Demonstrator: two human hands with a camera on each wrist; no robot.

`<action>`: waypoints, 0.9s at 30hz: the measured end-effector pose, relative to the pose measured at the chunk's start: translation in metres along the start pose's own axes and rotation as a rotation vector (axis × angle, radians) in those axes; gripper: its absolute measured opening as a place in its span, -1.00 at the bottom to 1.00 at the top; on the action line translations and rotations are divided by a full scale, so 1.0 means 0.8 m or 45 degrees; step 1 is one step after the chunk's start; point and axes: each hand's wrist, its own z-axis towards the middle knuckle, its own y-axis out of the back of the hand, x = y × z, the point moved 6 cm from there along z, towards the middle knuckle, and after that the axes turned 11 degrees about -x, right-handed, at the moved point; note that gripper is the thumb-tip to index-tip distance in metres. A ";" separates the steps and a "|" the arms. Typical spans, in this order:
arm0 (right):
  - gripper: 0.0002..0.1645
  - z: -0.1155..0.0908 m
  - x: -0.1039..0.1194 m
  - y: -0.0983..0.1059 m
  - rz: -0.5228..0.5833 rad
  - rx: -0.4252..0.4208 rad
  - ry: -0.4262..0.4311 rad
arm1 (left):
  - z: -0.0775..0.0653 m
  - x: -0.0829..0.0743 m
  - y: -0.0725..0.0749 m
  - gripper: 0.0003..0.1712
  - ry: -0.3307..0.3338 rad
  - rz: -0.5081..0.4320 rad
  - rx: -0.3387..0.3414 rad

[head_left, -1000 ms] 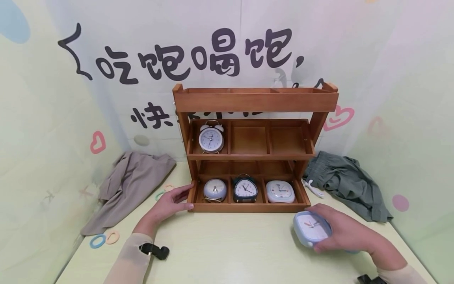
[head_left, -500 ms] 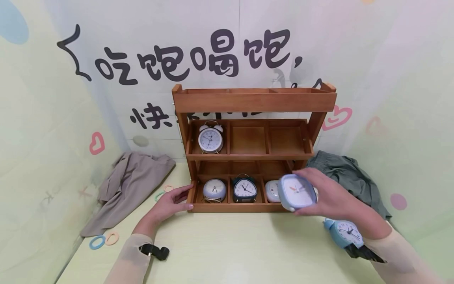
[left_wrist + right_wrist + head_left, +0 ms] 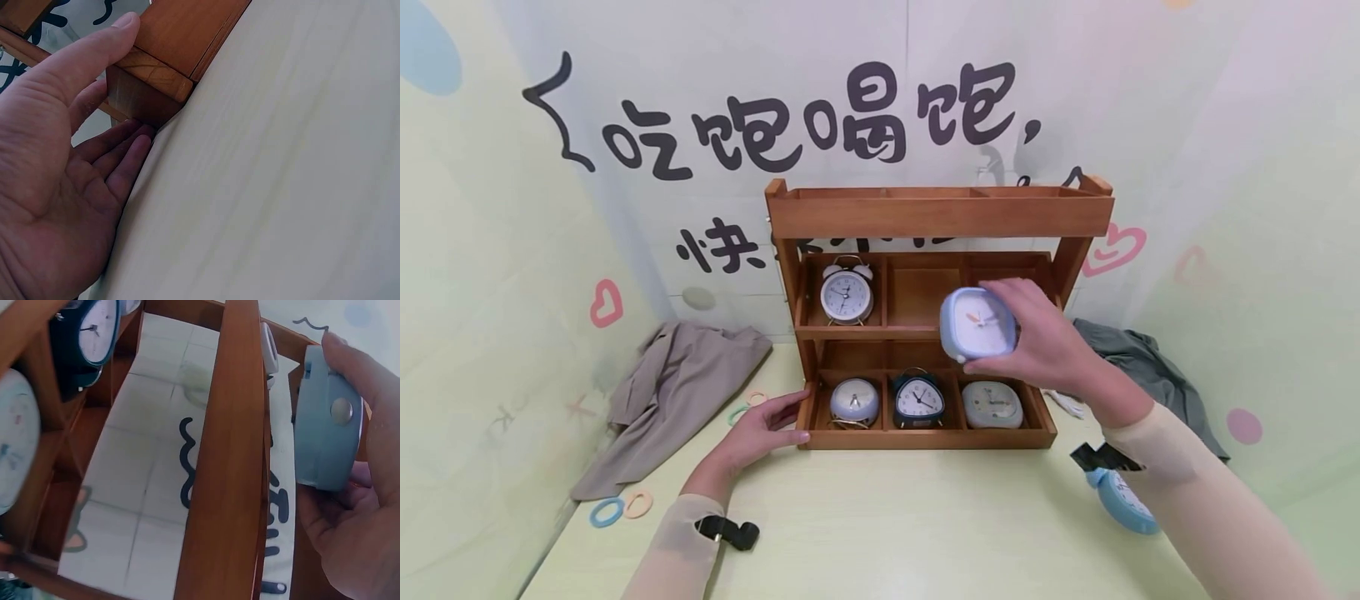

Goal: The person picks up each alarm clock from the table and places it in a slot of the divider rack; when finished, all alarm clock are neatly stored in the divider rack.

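A light-blue square alarm clock (image 3: 978, 323) is gripped by my right hand (image 3: 1037, 333) between thumb and fingers. It is in front of the middle tier of the wooden shelf (image 3: 942, 217), near the divider between the middle and right compartments. In the right wrist view, the clock (image 3: 328, 422) shows its side with a round button. My left hand (image 3: 767, 433) holds the shelf's lower left corner, thumb at the front and fingers along the side. A white twin-bell clock (image 3: 846, 293) stands in the middle tier's left compartment.
The bottom tier holds a round clock (image 3: 854, 402), a dark triangular clock (image 3: 918, 400) and a rounded square clock (image 3: 992, 405). A blue clock (image 3: 1127, 504) lies beneath the right forearm. Brown cloth (image 3: 685, 392), grey-green cloth (image 3: 1138, 367) and several rings (image 3: 606, 512) are on the table.
My right hand has lifted the light-blue square clock from low on the right, up and leftward, to the middle tier. My left hand has stayed at the shelf corner.
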 end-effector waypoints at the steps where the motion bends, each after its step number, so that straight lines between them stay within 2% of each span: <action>1: 0.35 0.008 0.001 -0.002 -0.010 -0.013 0.008 | 0.000 0.000 0.000 -0.03 -0.002 0.004 0.001; 6: 0.38 0.044 0.005 -0.013 -0.059 -0.079 0.091 | -0.001 -0.003 -0.001 -0.04 -0.009 0.001 0.009; 10: 0.43 0.067 0.005 -0.028 -0.035 -0.096 0.143 | 0.000 -0.003 -0.001 -0.04 -0.010 -0.005 0.011; 21: 0.42 0.098 -0.002 -0.058 -0.066 -0.087 0.091 | 0.000 -0.003 0.000 -0.03 0.004 0.010 0.004; 27: 0.41 0.107 -0.010 -0.070 -0.106 -0.034 0.067 | -0.001 -0.002 0.000 -0.03 0.000 -0.011 0.011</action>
